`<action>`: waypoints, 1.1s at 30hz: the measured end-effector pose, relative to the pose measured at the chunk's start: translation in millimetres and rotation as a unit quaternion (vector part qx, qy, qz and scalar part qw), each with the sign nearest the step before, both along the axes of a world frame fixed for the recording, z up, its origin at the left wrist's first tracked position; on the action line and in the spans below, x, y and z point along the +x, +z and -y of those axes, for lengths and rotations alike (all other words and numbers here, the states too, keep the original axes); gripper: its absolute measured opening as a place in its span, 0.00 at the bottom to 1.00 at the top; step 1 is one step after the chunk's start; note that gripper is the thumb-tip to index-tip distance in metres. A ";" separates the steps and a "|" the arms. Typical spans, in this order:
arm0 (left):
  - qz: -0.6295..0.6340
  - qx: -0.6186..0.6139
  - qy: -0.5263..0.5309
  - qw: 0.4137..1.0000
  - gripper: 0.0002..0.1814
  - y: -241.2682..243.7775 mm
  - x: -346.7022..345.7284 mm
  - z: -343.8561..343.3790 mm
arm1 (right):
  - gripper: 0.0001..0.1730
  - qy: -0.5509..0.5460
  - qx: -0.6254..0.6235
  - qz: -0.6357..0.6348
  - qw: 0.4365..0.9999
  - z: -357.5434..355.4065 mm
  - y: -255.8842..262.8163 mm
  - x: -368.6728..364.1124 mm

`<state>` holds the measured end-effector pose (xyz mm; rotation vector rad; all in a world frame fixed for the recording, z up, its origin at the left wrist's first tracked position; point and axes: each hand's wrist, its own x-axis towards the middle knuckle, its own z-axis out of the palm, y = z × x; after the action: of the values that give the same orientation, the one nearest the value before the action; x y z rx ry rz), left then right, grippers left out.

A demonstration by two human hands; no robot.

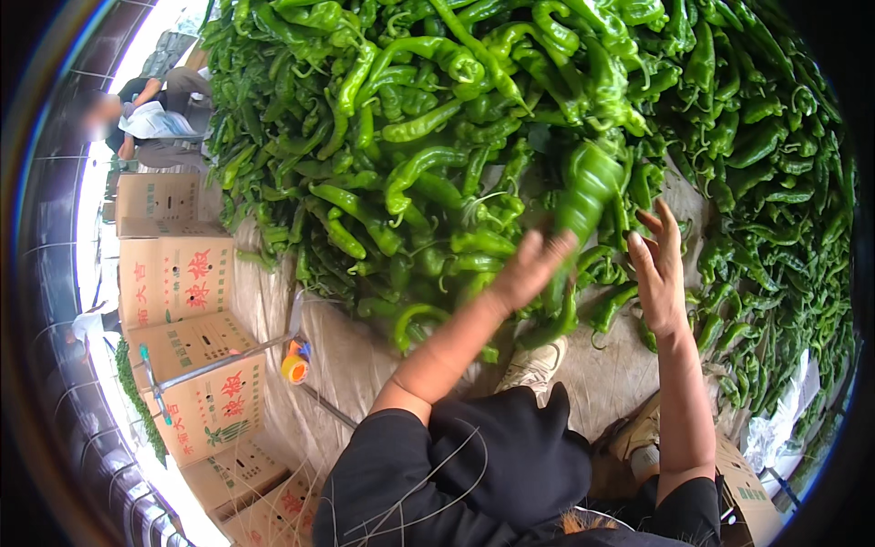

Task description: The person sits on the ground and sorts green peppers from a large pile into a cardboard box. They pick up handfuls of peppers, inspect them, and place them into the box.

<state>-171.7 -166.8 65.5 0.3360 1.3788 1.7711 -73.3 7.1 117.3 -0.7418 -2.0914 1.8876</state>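
Note:
Long green peppers (424, 164) lie in a big heap before me, many of them curled. My left hand (536, 267) reaches over the near part of the heap, at the lower end of a large green pepper (591, 181) that is blurred by motion; whether the fingers grip it cannot be told. To its right, my right hand (660, 273) is raised with its fingers apart and nothing in it, beside a few peppers lying on the pale ground sheet (615, 369).
Printed cardboard boxes (178, 277) line the left side. Near them are a metal-framed tool (225, 366) and a yellow-orange tape roll (295, 369). A seated person (154, 116) is at the upper left. Another cardboard box (745, 485) and clear plastic (772, 434) are at the lower right.

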 end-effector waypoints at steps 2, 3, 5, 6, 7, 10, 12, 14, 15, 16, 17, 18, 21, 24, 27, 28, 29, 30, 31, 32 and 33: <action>-0.468 -0.073 0.010 0.881 0.40 3.5 22.8 -1.5 | 0.41 -0.066 -0.190 -0.009 0.979 7.3 -8.8 -8.3; -0.467 -0.081 -0.028 0.880 0.41 10.0 30.1 -3.1 | 0.44 -0.079 -0.196 -0.008 0.977 1.0 -25.6 -4.1; -0.347 -0.104 -0.054 0.930 0.39 18.1 24.6 5.7 | 0.60 -0.087 0.123 -0.011 0.989 2.6 -27.2 9.3; -0.359 -0.128 -0.067 0.922 0.38 17.8 16.5 9.5 | 0.66 -0.147 0.241 -0.025 0.959 1.5 -33.5 19.1; -0.319 -0.141 -0.111 0.931 0.37 21.0 8.6 17.4 | 0.69 -0.136 0.363 -0.038 0.921 -3.4 -23.5 25.5; -0.335 -0.098 -0.228 0.909 0.32 25.1 6.3 30.2 | 0.54 0.277 0.321 0.087 0.902 -10.3 -6.9 45.8; -0.337 -0.102 -0.273 0.895 0.21 30.5 -1.5 27.3 | 0.39 0.375 0.175 0.139 0.900 -16.3 -16.7 59.3; -0.480 -0.130 -0.083 0.864 0.08 16.9 -36.8 42.3 | 0.32 0.328 0.131 0.170 0.920 -17.1 -19.7 73.3; -0.462 -0.254 0.011 0.849 0.14 13.4 -59.4 47.5 | 0.31 0.217 0.057 0.118 0.967 -22.6 -46.4 95.0; -0.550 -0.381 0.006 0.743 0.21 -5.6 -90.1 64.5 | 0.30 0.146 -0.018 0.166 0.975 -21.6 -40.4 96.2; -0.621 -0.436 -0.017 0.651 0.26 -19.2 -114.6 88.3 | 0.29 0.076 -0.096 0.208 0.970 -20.5 -33.4 94.6; -0.614 -0.492 -0.055 0.615 0.28 -34.2 -129.7 112.3 | 0.28 0.077 -0.090 0.184 0.976 -23.8 -32.6 96.2; -0.679 -0.517 -0.092 0.514 0.29 -54.2 -142.4 142.3 | 0.28 0.048 -0.101 0.145 0.983 -16.8 -35.5 96.5; -0.611 -0.434 0.037 0.661 0.28 -24.2 -119.5 127.4 | 0.30 0.037 -0.058 0.098 0.993 -19.5 -40.0 106.5; -0.227 -0.096 0.233 0.941 0.19 21.0 -92.3 110.8 | 0.31 0.009 -0.154 0.139 0.978 -22.3 -28.3 108.4; -0.082 0.011 0.258 0.963 0.17 41.2 -82.0 103.2 | 0.33 0.028 -0.160 0.133 0.978 -24.6 -30.1 107.3; 0.063 0.124 0.271 0.952 0.16 54.2 -75.6 94.6 | 0.34 0.042 -0.183 0.113 0.976 -23.8 -32.2 103.6; 0.135 0.178 0.274 0.935 0.18 54.0 -70.4 90.8 | 0.34 0.056 -0.206 0.093 0.972 -18.8 -36.0 99.2; 0.181 0.215 0.268 0.922 0.17 47.8 -62.3 85.5 | 0.35 0.067 -0.225 0.080 0.969 -13.6 -35.1 96.1; 0.205 0.231 0.256 0.916 0.15 41.4 -54.3 82.4 | 0.36 0.070 -0.253 0.071 0.962 -6.2 -31.3 87.0; 0.231 0.243 0.245 0.910 0.12 35.0 -44.1 80.3 | 0.38 0.094 -0.289 0.027 0.952 2.8 -23.3 73.8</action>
<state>-215.8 -247.1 100.6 -0.1941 0.6992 2.4147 0.5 4.4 93.9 -0.7247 -1.6821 2.6611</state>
